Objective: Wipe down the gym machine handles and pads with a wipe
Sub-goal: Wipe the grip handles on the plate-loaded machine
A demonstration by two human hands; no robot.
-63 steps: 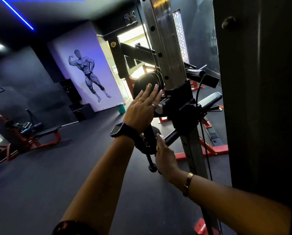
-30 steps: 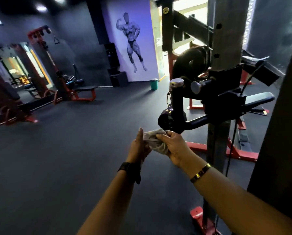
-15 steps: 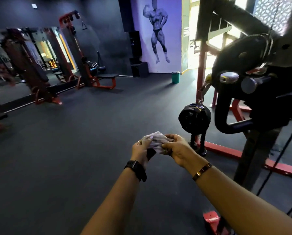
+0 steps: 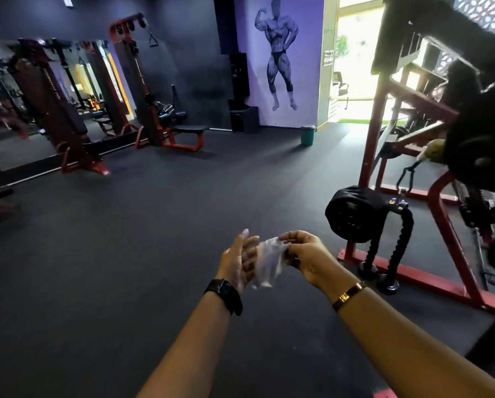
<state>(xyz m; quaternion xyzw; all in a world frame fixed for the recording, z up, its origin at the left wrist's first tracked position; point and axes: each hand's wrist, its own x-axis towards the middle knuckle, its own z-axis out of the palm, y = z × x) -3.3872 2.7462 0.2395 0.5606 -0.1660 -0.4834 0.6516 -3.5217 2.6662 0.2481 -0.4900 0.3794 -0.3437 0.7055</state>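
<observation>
Right hand [image 4: 306,252] pinches the top edge of the wipe [image 4: 267,261] between thumb and fingertips, and the sheet hangs loose and spread below that pinch, in mid-air over the floor. Left hand [image 4: 239,261] stands just beside it with fingers straight, palm turned to the sheet and seemingly touching it; blur keeps me from being sure of the contact. Two seconds back both hands were on the machine [image 4: 443,225], then they came off it with the wipe bunched small between them, and half a second ago both were pinching that wad. Since then the left fingers have let go and straightened, and the wad has opened into a hanging sheet. The head has also swung left, so the machine now sits at the right edge, well apart from both hands, with the rope handle [image 4: 401,242] dangling by a plate [image 4: 354,215]. I judge this a pause in wiping: the sheet is being shaken out for a fresh face, and nothing is being cleaned. The rope grips look like a near next surface.
</observation>
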